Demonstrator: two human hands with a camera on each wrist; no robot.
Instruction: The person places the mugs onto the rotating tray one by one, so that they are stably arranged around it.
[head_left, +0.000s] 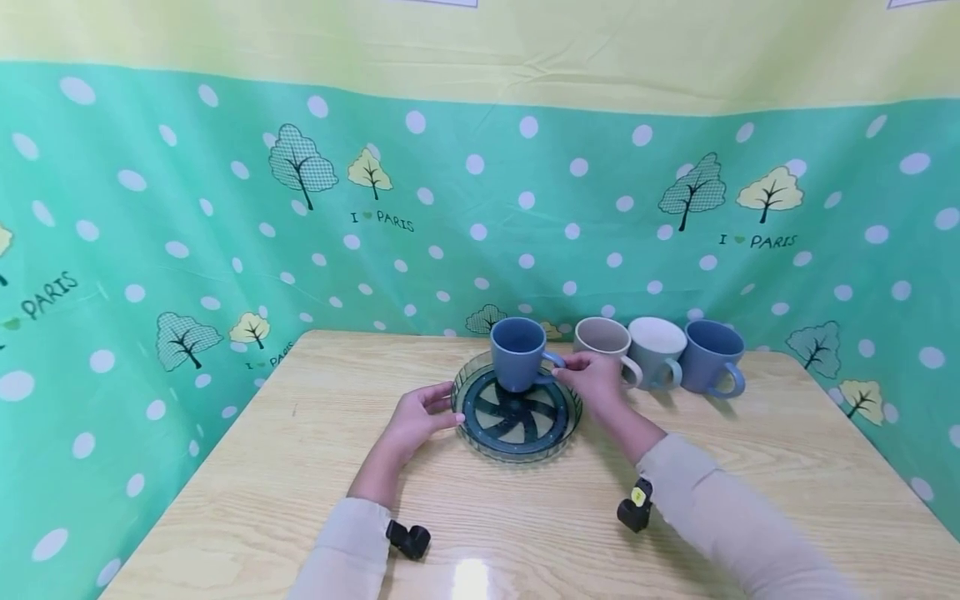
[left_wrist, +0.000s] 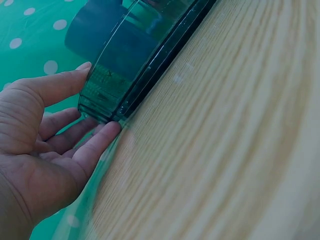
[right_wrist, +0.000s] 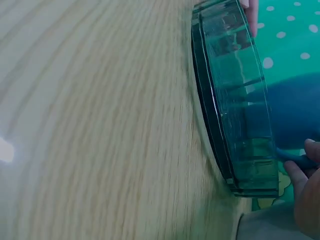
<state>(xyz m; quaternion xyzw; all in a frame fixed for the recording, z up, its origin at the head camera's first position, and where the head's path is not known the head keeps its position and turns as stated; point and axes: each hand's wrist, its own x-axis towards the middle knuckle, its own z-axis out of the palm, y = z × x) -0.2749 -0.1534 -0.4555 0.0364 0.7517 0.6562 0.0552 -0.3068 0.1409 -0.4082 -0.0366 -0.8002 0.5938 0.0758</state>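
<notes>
A round see-through green tray [head_left: 521, 457] with a dark swirl-patterned base sits on the table. My left hand [head_left: 420, 419] holds its left side, the thumb [left_wrist: 75, 80] at the upper rim and the other fingers around the wall and lower edge. At the back of the tray is a blue mug [head_left: 517, 354], upright and inside the rim. My right hand [head_left: 596, 383] pinches this mug's handle [right_wrist: 302, 161] from the right. Whether the mug's bottom touches the tray floor, I cannot tell.
Right of the tray, three more mugs stand in a row near the curtain: a grey-brown mug [head_left: 600, 337], a pale grey-green mug [head_left: 656, 354] and a darker blue mug [head_left: 708, 354]. The patterned green curtain [head_left: 480, 208] hangs behind the wooden table [head_left: 517, 525].
</notes>
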